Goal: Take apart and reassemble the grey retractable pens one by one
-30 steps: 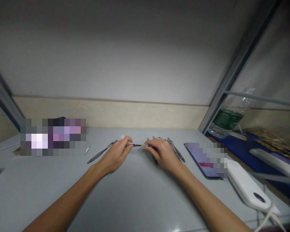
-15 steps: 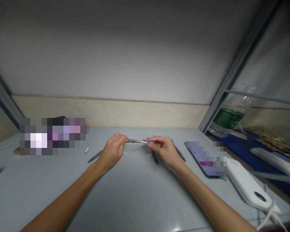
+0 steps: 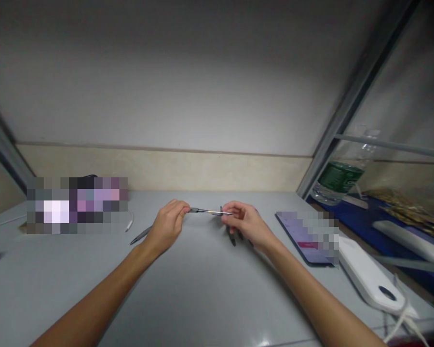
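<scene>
My left hand point(image 3: 170, 221) is closed, its fingertips pinching a short grey pen part point(image 3: 194, 210). From that part a thin pen refill point(image 3: 209, 212), with a yellowish stretch, runs level to the right. The thumb and fingers of my right hand point(image 3: 245, 221) are closed on the refill's other end. A small dark piece stands at the right fingertips; what it is I cannot make out. Beneath the right hand lie dark pen parts point(image 3: 231, 236), partly covered by it. A grey pen point(image 3: 141, 235) rests on the desk beside my left wrist.
The grey desk point(image 3: 195, 294) meets a wall at the back. To the right lie a phone point(image 3: 300, 238) and a white oblong device point(image 3: 369, 274) with a cable. A water bottle point(image 3: 340, 176) stands behind a rail. Blurred-out items and a white cable plug point(image 3: 129, 225) are at left.
My right hand has shifted and turned slightly, showing a small dark piece at its fingertips and covering the pen that lay to its right. The left hand keeps its hold.
</scene>
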`<state>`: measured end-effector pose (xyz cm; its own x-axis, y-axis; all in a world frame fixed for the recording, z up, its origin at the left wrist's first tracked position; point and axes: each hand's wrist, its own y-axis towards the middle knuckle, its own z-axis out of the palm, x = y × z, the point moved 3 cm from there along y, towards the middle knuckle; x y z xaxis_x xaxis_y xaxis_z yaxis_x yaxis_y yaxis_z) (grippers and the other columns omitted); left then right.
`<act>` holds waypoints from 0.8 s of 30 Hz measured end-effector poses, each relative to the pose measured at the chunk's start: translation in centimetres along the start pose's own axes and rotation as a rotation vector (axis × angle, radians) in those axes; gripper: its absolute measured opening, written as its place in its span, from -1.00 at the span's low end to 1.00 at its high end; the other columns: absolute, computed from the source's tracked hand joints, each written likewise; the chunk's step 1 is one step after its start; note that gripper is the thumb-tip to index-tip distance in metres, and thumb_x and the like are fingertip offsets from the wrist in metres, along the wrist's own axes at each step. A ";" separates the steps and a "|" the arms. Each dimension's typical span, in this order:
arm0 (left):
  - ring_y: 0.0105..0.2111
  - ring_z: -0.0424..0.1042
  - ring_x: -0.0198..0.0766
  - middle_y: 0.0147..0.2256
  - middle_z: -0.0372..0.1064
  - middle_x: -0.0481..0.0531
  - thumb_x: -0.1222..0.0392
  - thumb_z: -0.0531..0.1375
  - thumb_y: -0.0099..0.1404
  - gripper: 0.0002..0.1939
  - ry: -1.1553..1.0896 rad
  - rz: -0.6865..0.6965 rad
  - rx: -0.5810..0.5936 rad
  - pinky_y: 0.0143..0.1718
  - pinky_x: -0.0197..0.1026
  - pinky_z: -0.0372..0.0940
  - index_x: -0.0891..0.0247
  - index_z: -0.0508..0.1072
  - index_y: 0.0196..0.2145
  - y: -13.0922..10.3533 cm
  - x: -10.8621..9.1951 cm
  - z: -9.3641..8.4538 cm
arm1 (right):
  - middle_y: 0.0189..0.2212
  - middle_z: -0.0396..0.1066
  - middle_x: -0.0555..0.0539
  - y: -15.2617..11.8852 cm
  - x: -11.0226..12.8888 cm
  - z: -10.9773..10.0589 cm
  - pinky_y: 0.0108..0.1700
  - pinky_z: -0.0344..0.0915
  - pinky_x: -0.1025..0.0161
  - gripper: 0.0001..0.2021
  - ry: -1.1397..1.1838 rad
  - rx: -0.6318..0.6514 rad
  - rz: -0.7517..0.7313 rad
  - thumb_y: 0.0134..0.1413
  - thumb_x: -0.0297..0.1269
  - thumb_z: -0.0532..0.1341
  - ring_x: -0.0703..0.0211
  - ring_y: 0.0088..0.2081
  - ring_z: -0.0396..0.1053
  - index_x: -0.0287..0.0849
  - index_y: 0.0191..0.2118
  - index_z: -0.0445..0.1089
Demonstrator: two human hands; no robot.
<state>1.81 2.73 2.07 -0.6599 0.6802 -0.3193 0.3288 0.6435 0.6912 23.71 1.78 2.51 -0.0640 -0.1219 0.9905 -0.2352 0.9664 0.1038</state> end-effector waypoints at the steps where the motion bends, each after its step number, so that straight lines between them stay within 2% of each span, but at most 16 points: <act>1: -0.39 0.32 -0.26 -0.44 0.34 0.01 0.24 -0.06 0.36 -0.76 0.001 -0.002 -0.002 -0.32 -0.20 0.24 0.25 0.36 -0.38 0.0 0.1 0.0 | -0.43 0.40 -0.01 -0.1 0.2 0.0 -0.54 0.26 0.42 -0.67 0.027 0.000 -0.019 -0.20 -0.18 0.38 0.32 -0.50 0.31 -0.19 -0.27 0.40; 3: -0.38 0.32 -0.26 -0.43 0.35 0.02 0.25 -0.06 0.36 -0.76 -0.004 -0.001 0.002 -0.31 -0.21 0.24 0.25 0.36 -0.37 0.0 0.0 0.0 | -0.35 0.41 -0.07 -0.1 0.2 0.1 -0.54 0.27 0.41 -0.63 0.026 0.002 0.004 -0.15 -0.14 0.35 0.27 -0.43 0.34 -0.19 -0.18 0.40; 6: -0.38 0.32 -0.25 -0.43 0.35 0.02 0.25 -0.06 0.37 -0.76 -0.010 0.007 0.013 -0.31 -0.21 0.24 0.25 0.36 -0.37 0.0 -0.2 0.1 | -0.54 0.38 -0.09 -0.1 -0.2 0.3 -0.64 0.17 0.43 -0.58 -0.068 0.021 0.118 0.05 0.04 0.15 0.31 -0.56 0.28 -0.30 -0.39 0.43; 8: -0.39 0.32 -0.25 -0.44 0.34 0.02 0.25 -0.06 0.37 -0.76 -0.007 0.006 0.019 -0.32 -0.21 0.23 0.25 0.36 -0.37 0.0 -0.3 0.1 | -0.63 0.31 -0.02 0.0 -0.2 0.4 -0.65 0.15 0.44 -0.61 -0.074 0.040 0.114 0.01 0.01 0.20 0.36 -0.62 0.22 -0.29 -0.47 0.40; 10: -0.39 0.31 -0.25 -0.45 0.33 0.02 0.25 -0.06 0.37 -0.75 -0.005 -0.002 0.024 -0.32 -0.21 0.22 0.26 0.36 -0.38 0.0 -0.3 0.1 | -0.57 0.33 0.03 -0.1 0.1 0.3 -0.61 0.19 0.44 -0.69 -0.016 0.036 0.051 -0.14 -0.10 0.34 0.34 -0.57 0.26 -0.24 -0.34 0.40; 11: -0.39 0.31 -0.25 -0.45 0.33 0.02 0.25 -0.06 0.37 -0.75 -0.005 -0.006 0.027 -0.32 -0.21 0.22 0.26 0.36 -0.38 0.0 -0.3 0.1 | -0.51 0.35 0.03 -0.1 0.2 0.3 -0.60 0.21 0.43 -0.64 0.010 0.031 0.026 -0.20 -0.14 0.38 0.32 -0.52 0.30 -0.21 -0.26 0.39; 13: -0.38 0.30 -0.25 -0.44 0.33 0.02 0.25 -0.06 0.37 -0.76 -0.009 -0.011 0.032 -0.31 -0.21 0.21 0.27 0.35 -0.37 0.0 -0.2 0.1 | -0.46 0.38 -0.01 -0.2 0.1 0.2 -0.61 0.22 0.43 -0.61 0.013 0.040 0.037 -0.15 -0.10 0.35 0.29 -0.48 0.33 -0.20 -0.19 0.38; 15: -0.37 0.30 -0.25 -0.43 0.33 0.02 0.24 -0.06 0.37 -0.76 -0.012 -0.011 0.034 -0.30 -0.21 0.21 0.27 0.35 -0.37 0.0 -0.1 0.1 | -0.51 0.39 -0.05 -0.1 -0.2 0.3 -0.64 0.17 0.43 -0.62 -0.018 0.068 0.097 0.00 0.02 0.21 0.30 -0.53 0.30 -0.27 -0.29 0.41; 17: -0.38 0.30 -0.25 -0.43 0.32 0.02 0.24 -0.06 0.37 -0.76 -0.011 -0.014 0.034 -0.30 -0.21 0.20 0.27 0.35 -0.37 0.0 -0.1 0.2 | -0.59 0.35 -0.05 0.0 -0.5 0.4 -0.66 0.13 0.43 -0.58 -0.036 0.079 0.121 0.05 0.04 0.15 0.34 -0.60 0.25 -0.30 -0.41 0.42; 20: -0.37 0.29 -0.25 -0.44 0.32 0.02 0.24 -0.08 0.37 -0.74 -0.008 -0.021 0.043 -0.30 -0.21 0.19 0.27 0.35 -0.38 0.0 -0.1 0.1 | -0.60 0.33 0.01 0.1 -0.5 0.3 -0.63 0.15 0.43 -0.69 -0.013 0.023 0.049 -0.09 -0.08 0.30 0.37 -0.62 0.21 -0.29 -0.38 0.42; 24: -0.41 0.27 -0.24 -0.49 0.26 0.00 0.21 -0.10 0.37 -0.70 0.023 -0.056 0.066 -0.33 -0.21 0.16 0.26 0.34 -0.43 0.0 -0.4 -0.1 | -0.54 0.37 0.02 0.2 -0.3 -0.1 -0.56 0.23 0.38 -0.68 -0.023 -0.068 -0.049 -0.17 -0.21 0.35 0.35 -0.59 0.24 -0.26 -0.25 0.44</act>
<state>2.03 2.45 2.26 -0.6937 0.6344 -0.3411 0.3338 0.7028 0.6282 23.81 2.03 2.21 -0.0761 -0.1739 0.9818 -0.1718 0.9722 0.1589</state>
